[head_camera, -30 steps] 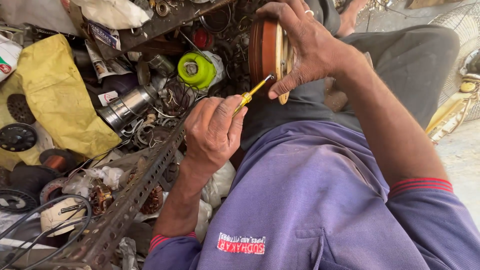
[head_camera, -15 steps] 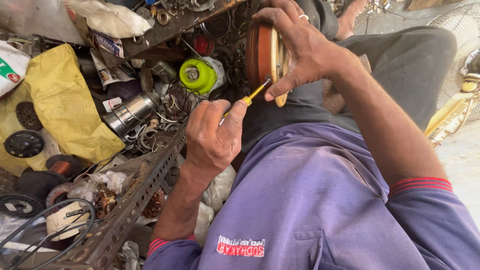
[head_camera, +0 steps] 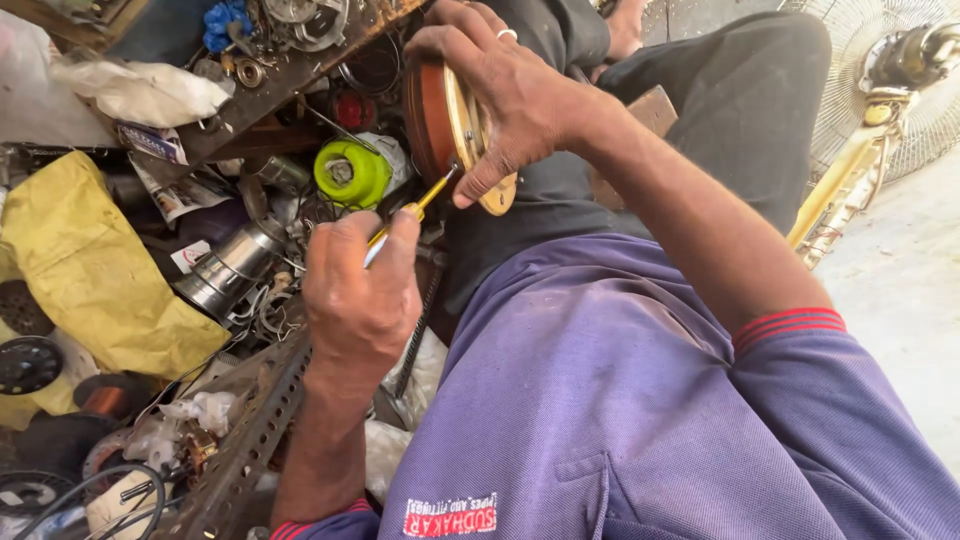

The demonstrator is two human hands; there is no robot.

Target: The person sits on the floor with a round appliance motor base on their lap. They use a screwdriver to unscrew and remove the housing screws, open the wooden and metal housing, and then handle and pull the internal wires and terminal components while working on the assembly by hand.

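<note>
1. One round disc-shaped part (head_camera: 455, 130) – a reddish-brown body with a brass-coloured rim – stands on edge at the top centre, over the dark-trousered lap.
2. One slim screwdriver (head_camera: 405, 215) with a yellow handle and a thin metal shaft points up and right, its tip meeting the lower rim of the round part.
3. The left hand (head_camera: 360, 295) is clenched around the screwdriver handle, fingers curled tight, thumb along the top.
4. The right hand (head_camera: 515, 95) grasps the round part, fingers spread over its far side and thumb pressed on the brass rim; one ring shows on a finger.
5. To the left lies a cluttered heap – one bright green plastic spool (head_camera: 352, 172), one shiny steel cylinder (head_camera: 225, 272), one crumpled yellow bag (head_camera: 95, 275) and one perforated, rusty angle bar (head_camera: 250, 440).
6. Far right stands one fan (head_camera: 880, 90) with a wire grille and a gold-toned stem.
</note>
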